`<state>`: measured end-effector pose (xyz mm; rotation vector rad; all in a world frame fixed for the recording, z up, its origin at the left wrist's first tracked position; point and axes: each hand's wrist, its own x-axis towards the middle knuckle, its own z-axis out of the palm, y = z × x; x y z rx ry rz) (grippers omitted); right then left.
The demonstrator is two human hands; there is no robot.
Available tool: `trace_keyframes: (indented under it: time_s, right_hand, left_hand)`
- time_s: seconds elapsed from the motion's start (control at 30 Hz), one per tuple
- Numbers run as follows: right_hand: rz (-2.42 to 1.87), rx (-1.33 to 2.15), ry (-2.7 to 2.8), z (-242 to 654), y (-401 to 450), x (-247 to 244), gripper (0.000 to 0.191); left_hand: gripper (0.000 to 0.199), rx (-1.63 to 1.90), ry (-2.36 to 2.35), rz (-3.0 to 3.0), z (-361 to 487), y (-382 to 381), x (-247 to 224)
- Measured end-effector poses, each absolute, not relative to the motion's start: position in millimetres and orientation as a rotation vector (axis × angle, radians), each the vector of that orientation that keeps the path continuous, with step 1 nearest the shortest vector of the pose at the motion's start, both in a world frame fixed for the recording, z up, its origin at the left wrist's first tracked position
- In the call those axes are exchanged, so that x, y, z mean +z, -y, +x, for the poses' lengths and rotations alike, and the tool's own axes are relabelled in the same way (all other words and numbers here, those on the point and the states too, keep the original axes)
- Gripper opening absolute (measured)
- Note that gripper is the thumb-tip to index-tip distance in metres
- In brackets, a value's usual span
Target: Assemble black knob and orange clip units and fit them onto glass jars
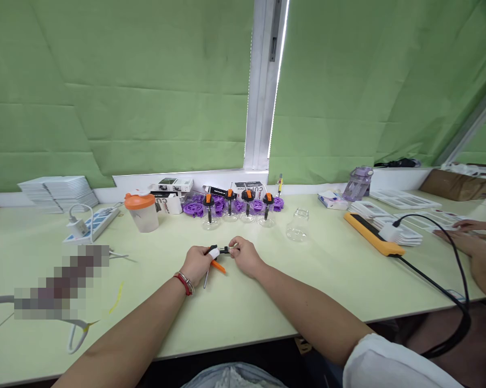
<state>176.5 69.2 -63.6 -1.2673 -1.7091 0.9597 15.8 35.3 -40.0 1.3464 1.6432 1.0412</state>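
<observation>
My left hand (197, 264), with a red band and a bracelet at the wrist, is closed round a black-and-white bottle top (214, 252). An orange lever (218, 267) and a thin metal-looking rod (206, 278) stick out below that hand. Opposite it, my right hand (245, 256) pinches the end of a small black part (225, 250) that reaches across between both hands. Its exact shape is too small to make out. Beyond my hands stand several glass bottles (247, 215) with black-and-orange tops. To their right is a glass bottle (298, 226) with no top.
Purple plastic pieces (194, 208) and small boxes (176, 185) line the back. On the left are an orange-lidded cup (141, 212), a power strip (95, 225) and a white stack (59, 194). A yellow power strip (372, 234) and a co-worker's hands (465, 234) are right.
</observation>
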Motion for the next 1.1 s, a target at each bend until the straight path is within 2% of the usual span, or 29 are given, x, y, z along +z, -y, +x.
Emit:
trace_keyframes:
  time_s: [1.1]
  right_hand:
    - [-1.324, 0.933, 1.726, 177.0, -69.5, -64.0, 0.016]
  left_hand:
    - [0.039, 1.072, -1.638, 1.352, 9.6, -42.8, -49.3]
